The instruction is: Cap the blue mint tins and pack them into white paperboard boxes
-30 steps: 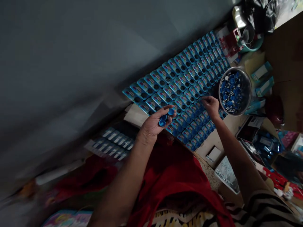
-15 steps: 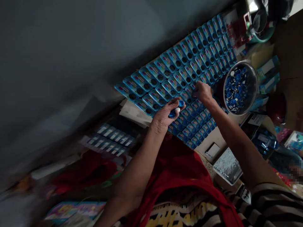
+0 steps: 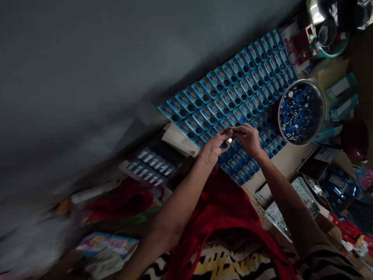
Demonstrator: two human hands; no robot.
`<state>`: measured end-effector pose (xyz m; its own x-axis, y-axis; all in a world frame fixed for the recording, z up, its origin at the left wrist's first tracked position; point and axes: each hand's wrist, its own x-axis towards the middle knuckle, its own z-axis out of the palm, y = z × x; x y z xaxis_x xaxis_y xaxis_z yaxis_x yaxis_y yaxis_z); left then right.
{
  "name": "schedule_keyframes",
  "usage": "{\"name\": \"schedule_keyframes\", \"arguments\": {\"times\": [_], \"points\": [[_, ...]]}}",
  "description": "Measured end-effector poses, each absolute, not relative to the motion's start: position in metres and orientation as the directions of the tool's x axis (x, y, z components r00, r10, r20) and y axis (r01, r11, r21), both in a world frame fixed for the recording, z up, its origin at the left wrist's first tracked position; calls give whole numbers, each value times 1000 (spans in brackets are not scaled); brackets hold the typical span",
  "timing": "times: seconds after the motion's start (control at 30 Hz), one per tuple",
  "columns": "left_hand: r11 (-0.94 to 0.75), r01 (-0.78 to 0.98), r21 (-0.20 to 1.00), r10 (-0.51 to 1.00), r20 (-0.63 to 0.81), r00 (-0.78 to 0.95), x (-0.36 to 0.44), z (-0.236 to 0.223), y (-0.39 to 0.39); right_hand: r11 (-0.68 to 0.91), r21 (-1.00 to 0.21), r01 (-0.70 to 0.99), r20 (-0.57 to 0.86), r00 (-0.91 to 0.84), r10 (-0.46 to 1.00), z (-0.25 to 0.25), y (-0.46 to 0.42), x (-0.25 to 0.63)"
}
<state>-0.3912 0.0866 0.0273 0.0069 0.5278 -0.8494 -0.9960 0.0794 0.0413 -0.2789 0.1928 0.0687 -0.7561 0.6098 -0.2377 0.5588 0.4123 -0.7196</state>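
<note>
Rows of blue printed cases (image 3: 230,77), most with a dark round spot at one end, cover the table in front of me. Above the nearer rows, my left hand (image 3: 215,146) is closed around small blue-and-white caps (image 3: 229,140). My right hand (image 3: 249,138) meets it, its fingertips pinched together at the left fingers; whatever lies between them is hidden. To the right, a metal bowl (image 3: 322,112) holds many loose blue and white caps like those in my left hand.
A clear tray (image 3: 272,217) of small pale pieces sits near my right forearm. White-labelled blue packs (image 3: 151,167) lie left of the table. Boxes (image 3: 340,87) and a teal basin (image 3: 335,50) stand at the right. A grey wall (image 3: 101,58) runs along the far side.
My right hand has come back from the rows of cases to my left hand, and their fingertips now meet. The whole view has shifted slightly.
</note>
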Motion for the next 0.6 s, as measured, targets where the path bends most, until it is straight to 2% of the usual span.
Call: {"name": "schedule_keyframes", "arguments": {"times": [0.1, 0.17, 0.27, 0.33, 0.4, 0.5, 0.6], "points": [[85, -994, 62, 583, -812, -1, -387, 29, 87, 286, -745, 603, -222, -628, 746, 60, 201, -271], [78, -994, 74, 601, -799, -12, -390, 32, 83, 274, -690, 670, -237, -567, 789, 54, 213, -275], [94, -992, 88, 605, -796, -13, -401, 35, 74, 439, -465, 768, -283, -599, 749, 47, 227, -291], [120, -988, 98, 605, -796, -5, -409, 35, 68, 557, -322, 765, -332, -642, 690, 43, 232, -304], [141, -983, 117, 615, -789, -6, -416, 32, 64, 611, -222, 760, -371, -645, 668, 39, 237, -315], [146, -980, 139, 651, -759, -11, -422, 25, 60, 588, -146, 796, -428, -586, 688, 34, 247, -324], [136, -985, 110, 670, -742, 9, -426, 22, 60, 577, -143, 804, -429, -576, 696, 35, 256, -327]]}}
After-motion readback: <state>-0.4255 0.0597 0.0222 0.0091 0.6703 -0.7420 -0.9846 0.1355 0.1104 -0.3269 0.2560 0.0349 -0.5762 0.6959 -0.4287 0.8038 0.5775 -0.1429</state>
